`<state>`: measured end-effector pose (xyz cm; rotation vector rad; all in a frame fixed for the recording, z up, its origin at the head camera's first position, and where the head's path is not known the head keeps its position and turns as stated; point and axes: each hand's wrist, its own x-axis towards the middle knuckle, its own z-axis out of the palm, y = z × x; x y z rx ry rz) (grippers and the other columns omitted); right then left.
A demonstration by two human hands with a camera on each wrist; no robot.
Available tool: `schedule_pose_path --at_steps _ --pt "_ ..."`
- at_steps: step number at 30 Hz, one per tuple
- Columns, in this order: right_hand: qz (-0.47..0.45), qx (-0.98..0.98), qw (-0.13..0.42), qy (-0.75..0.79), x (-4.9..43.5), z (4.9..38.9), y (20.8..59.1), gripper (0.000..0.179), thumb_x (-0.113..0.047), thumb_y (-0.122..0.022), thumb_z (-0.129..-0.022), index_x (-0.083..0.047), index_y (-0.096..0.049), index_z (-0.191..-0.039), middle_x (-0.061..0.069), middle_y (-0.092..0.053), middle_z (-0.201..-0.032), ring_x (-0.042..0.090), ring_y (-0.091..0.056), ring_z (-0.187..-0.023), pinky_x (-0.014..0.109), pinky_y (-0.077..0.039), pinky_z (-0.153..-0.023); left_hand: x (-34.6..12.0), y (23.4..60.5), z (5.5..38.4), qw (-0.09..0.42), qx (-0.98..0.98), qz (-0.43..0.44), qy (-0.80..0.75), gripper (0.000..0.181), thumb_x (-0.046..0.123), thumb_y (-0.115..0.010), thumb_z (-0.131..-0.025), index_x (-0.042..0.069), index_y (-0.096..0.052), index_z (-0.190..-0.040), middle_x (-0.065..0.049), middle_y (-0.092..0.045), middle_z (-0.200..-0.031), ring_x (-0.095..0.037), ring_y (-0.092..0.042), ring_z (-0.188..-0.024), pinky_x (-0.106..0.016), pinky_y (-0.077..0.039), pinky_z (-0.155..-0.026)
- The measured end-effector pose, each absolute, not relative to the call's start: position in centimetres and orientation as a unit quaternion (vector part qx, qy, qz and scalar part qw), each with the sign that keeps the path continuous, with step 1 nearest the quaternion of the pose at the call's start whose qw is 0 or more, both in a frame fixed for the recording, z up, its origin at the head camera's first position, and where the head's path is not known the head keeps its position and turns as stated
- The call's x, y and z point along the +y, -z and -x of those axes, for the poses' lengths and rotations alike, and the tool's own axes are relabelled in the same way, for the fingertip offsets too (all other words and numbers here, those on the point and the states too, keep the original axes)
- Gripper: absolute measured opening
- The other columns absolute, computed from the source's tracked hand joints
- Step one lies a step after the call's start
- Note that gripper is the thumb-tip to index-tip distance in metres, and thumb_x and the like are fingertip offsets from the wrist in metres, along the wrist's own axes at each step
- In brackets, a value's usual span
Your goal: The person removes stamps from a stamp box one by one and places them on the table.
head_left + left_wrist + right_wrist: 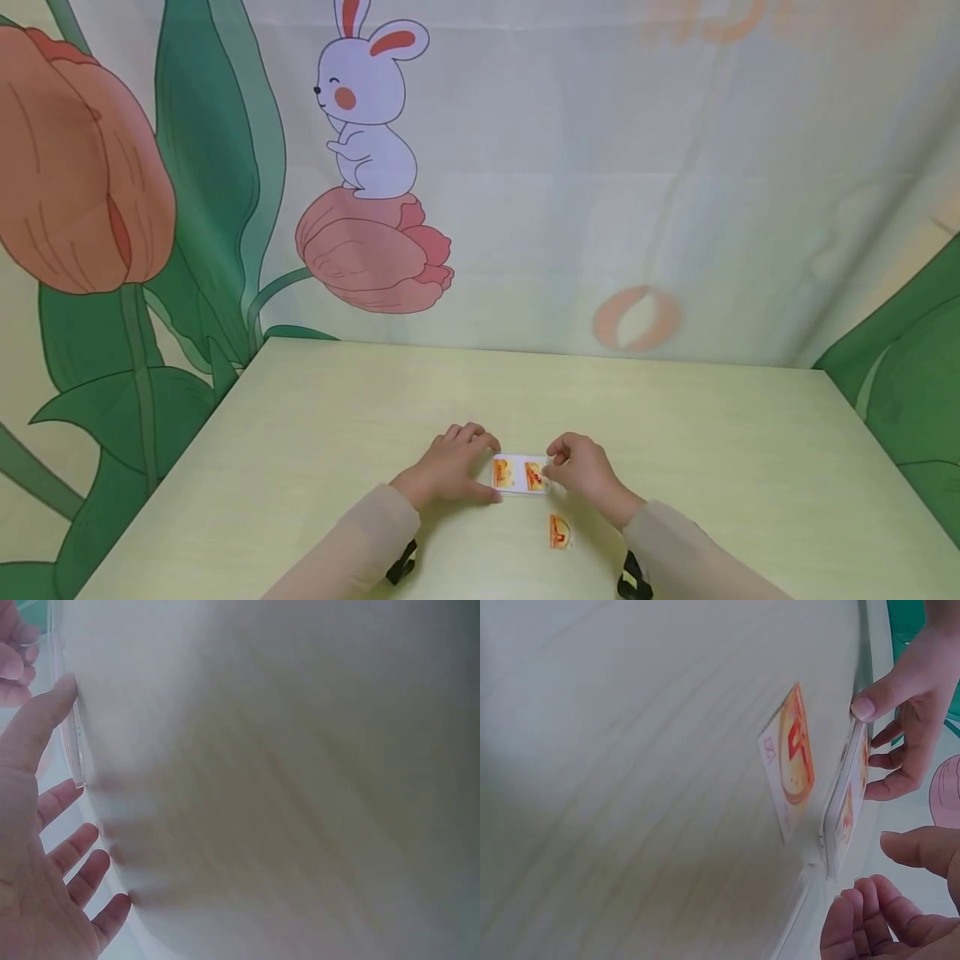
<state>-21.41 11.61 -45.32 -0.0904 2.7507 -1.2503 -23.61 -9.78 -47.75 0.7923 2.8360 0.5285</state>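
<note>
- Left grip (453,465) holds the white panel's (520,475) left end between spread thumb and forefinger.
- Right grip (588,477) hovers by its other end, thumb and bent fingers apart.
- Printed card (559,532) lies nearer the person than the right grip; its white margin, faint from the head, shows in the right wrist view.

I see a long, plain, pale beige left sleeve (348,540) and a right sleeve (686,543) to match. The left hand (453,468) and right hand (588,477) are bare. Small, angular black fittings (637,588) show at both wrists, just below the sleeve ends.
</note>
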Motion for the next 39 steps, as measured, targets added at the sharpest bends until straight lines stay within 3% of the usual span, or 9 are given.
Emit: schedule_pose_path --at_steps 10,39 --pt "0.017 0.914 0.075 0.399 10.8 21.8 46.1 0.015 -0.004 -0.069 -0.074 0.0 -0.06 -0.085 0.005 -0.056 -0.076 0.015 -0.048 -0.07 0.025 -0.041 -0.063 -9.9 48.0 23.7 0.073 0.945 -0.266 -0.175 0.061 0.051 -0.073 -0.07 0.022 -0.05 -0.119 -0.003 -0.045 -0.124 -0.025 -0.04 -0.112 -0.045 -0.035 -0.093" --pt "0.015 0.922 0.096 0.375 10.9 21.9 46.7 0.027 -0.003 -0.074 -0.067 0.002 -0.057 -0.087 0.004 -0.051 -0.074 0.015 -0.045 -0.069 0.024 -0.037 -0.061 -9.9 48.0 23.4 0.072 0.945 -0.265 -0.176 0.06 0.05 -0.073 -0.07 0.023 -0.05 -0.118 -0.003 -0.045 -0.125 -0.025 -0.04 -0.112 -0.045 -0.035 -0.094"
